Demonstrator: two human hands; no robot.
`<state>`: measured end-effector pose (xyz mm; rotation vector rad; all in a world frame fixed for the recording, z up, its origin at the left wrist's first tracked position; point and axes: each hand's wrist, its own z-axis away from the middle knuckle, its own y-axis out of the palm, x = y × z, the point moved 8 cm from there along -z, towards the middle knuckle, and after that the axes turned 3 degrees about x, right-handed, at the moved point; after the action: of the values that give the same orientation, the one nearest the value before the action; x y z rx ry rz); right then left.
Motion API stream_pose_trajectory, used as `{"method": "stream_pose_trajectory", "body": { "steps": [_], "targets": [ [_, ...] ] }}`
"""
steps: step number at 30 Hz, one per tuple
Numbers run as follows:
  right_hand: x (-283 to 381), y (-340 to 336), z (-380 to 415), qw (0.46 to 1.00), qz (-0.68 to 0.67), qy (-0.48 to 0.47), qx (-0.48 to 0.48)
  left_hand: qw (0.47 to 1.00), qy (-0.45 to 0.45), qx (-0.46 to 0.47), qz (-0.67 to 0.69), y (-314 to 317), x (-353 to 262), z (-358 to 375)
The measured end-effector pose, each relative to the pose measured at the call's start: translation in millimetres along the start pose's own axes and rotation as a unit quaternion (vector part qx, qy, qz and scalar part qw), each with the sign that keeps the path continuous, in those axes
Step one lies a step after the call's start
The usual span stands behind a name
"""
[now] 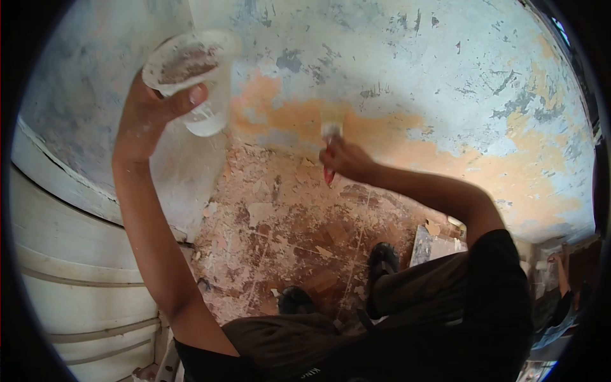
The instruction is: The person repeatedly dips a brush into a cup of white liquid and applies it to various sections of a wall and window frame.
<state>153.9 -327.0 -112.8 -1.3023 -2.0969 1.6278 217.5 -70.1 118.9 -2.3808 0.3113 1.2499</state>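
Observation:
At the upper left, my left hand (156, 108) holds up a translucent plastic tub (215, 114), thumb pressed on its outside below the rim. Brownish residue shows inside the tub, and whitish drips mark its wall. My right hand (349, 158) is closed around a paintbrush (331, 128) with a red handle and pale bristles. The bristles point up and overlap the orange-tan band low on the wall (394, 70). That wall is pale blue-white, with grey and dark chipped patches.
Flakes and dust cover the tiled floor (280, 216) around my shoes (384, 258). A white panelled surface (83, 280) runs down the left side. A pale board (433, 247) lies beside my right leg. At the far right, another person's arm (562, 275) is raised.

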Motion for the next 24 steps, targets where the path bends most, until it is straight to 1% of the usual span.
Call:
{"method": "stream_pose_trajectory", "body": {
  "steps": [1, 2, 4, 5, 6, 7, 8, 9, 10, 11, 12, 13, 14, 16, 17, 19, 20, 22, 24],
  "targets": [
    [8, 25, 6, 0.998, -0.042, 0.031, 0.02, 1.0, 0.0, 0.014, 0.014, 9, -1, -1],
    [13, 36, 7, 0.996, -0.061, 0.06, 0.027, 0.999, 0.001, 0.027, 0.03, 19, -2, -3],
    [6, 46, -2, 0.975, -0.164, 0.109, 0.106, 0.997, -0.012, 0.058, 0.048, 39, -6, -8],
    [4, 47, -2, 0.955, -0.215, 0.137, 0.15, 0.996, -0.024, 0.074, 0.053, 49, -5, -10],
    [-14, 38, -4, 0.946, -0.194, 0.198, 0.167, 0.993, -0.017, 0.092, 0.07, 57, -6, -12],
    [-32, 9, -12, 0.956, -0.159, 0.191, 0.155, 0.992, -0.013, 0.099, 0.079, 63, -5, -15],
    [-57, -27, -21, 0.983, -0.131, 0.126, 0.028, 0.991, -0.011, 0.103, 0.086, 63, -1, -18],
    [-97, -63, -28, 0.947, -0.187, 0.256, 0.058, 0.99, -0.019, 0.107, 0.089, 61, 5, -16],
    [-118, -106, -38, 0.945, -0.24, 0.221, -0.031, 0.991, -0.026, 0.106, 0.072, 57, 10, -16],
    [-128, -154, -50, 0.951, -0.217, 0.215, -0.04, 0.991, -0.026, 0.106, 0.076, 53, 13, -17],
    [-128, -200, -62, 0.976, -0.145, 0.133, -0.091, 0.99, -0.026, 0.106, 0.085, 51, 18, -17],
    [-128, -245, -74, 0.979, -0.094, 0.084, -0.162, 0.989, -0.025, 0.107, 0.094, 49, 22, -18],
    [-130, -282, -81, 0.981, -0.056, 0.095, -0.16, 0.989, -0.032, 0.106, 0.098, 47, 27, -18],
    [-116, -354, -96, 0.98, 0.006, 0.005, -0.201, 0.989, -0.044, 0.106, 0.095, 49, 35, -19],
    [-100, -375, -98, 0.966, 0.029, -0.099, -0.239, 0.988, -0.048, 0.108, 0.096, 50, 38, -19],
    [-116, -362, -76, 0.966, 0.146, -0.01, -0.213, 0.988, -0.056, 0.108, 0.096, 52, 42, -18],
    [-121, -346, -65, 0.967, 0.172, 0.007, -0.189, 0.988, -0.057, 0.107, 0.093, 52, 41, -17],
    [-106, -270, -47, 0.985, 0.141, 0.006, -0.104, 0.989, -0.055, 0.104, 0.085, 51, 38, -16],
    [-74, -183, -26, 0.996, 0.083, -0.012, -0.016, 0.992, -0.05, 0.089, 0.078, 46, 34, -13]
  ]
}}
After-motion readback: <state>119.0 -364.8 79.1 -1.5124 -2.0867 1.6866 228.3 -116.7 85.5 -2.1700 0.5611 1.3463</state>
